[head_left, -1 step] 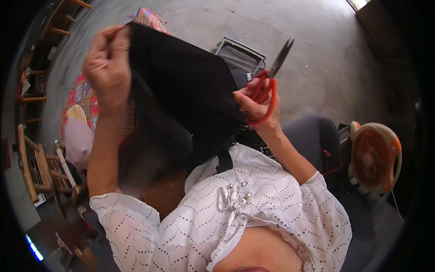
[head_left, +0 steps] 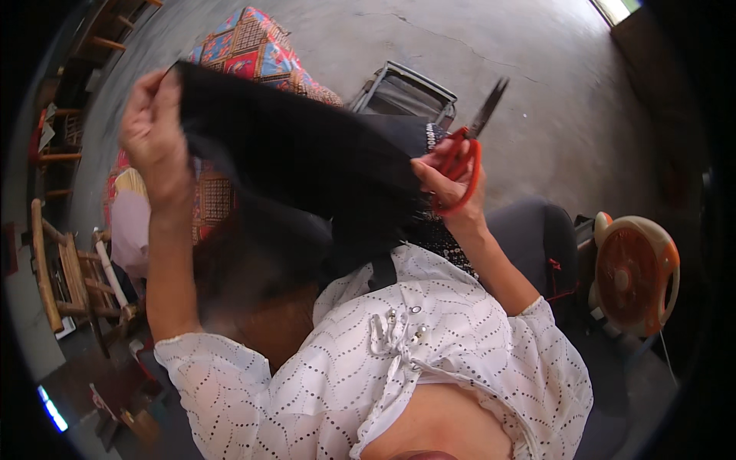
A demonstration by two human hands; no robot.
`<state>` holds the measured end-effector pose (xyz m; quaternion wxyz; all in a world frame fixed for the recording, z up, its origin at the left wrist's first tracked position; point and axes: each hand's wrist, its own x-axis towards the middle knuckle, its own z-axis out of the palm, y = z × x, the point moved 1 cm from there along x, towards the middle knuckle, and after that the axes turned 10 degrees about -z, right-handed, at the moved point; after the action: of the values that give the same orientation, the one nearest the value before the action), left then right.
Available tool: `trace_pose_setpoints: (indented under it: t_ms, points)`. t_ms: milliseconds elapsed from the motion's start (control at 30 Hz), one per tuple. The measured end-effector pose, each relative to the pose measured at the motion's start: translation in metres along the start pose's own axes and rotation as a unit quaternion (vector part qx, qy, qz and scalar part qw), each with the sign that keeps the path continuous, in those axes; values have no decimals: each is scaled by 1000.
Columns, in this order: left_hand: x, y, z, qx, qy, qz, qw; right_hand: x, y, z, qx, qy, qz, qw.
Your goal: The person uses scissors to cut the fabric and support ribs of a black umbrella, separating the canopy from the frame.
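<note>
Head view | left hand [head_left: 156,126] pinches corner of black fabric sheet [head_left: 291,146], spread toward right hand [head_left: 457,188], which grips red-handled metal scissors [head_left: 473,132] | white marks [head_left: 431,138] unreadable | cracked grey concrete floor [head_left: 552,115] | cream-and-orange fan [head_left: 632,272]

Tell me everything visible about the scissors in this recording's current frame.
The scissors have red looped handles, apparently plastic, and dark, metallic-looking blades that taper to the tip. The blades look closed or nearly so. The right hand holds them by the handles, partly covering these, with the blades pointing away from the person and toward the right, seen against the grey floor. The blades lie clear of the black cloth; whether the handles touch it is unclear.
</note>
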<state>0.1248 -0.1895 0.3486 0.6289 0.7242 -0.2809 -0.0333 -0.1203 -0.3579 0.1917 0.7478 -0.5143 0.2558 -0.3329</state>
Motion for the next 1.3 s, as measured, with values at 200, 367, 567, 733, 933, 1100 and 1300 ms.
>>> trace_pose_setpoints:
  t_ms: [200, 367, 567, 733, 933, 1100, 1300]
  points:
    - [-84, -36, -129, -46, -122, -283, 950, -28, 0, -6, -73, -81, 18, 994]
    - [-148, -54, -161, -81, -44, -281, 955, -40, 7, -7, -170, -189, -51, 966]
    - [-168, -19, -149, -94, -165, -365, 911, -47, 2, -7, -268, -266, -54, 924]
    - [-160, -24, -129, 74, -111, -313, 940, -44, -8, -1, -288, -264, -108, 914]
    - [-95, 31, -95, 614, -218, -34, 758, -10, -31, 7, -175, -232, -92, 952]
    - [-3, 35, -94, 640, -132, 243, 717, -8, -61, 35, -215, -260, -128, 933]
    - [12, 52, -44, 569, -145, 146, 797, -5, -78, 35, -331, -287, -150, 887]
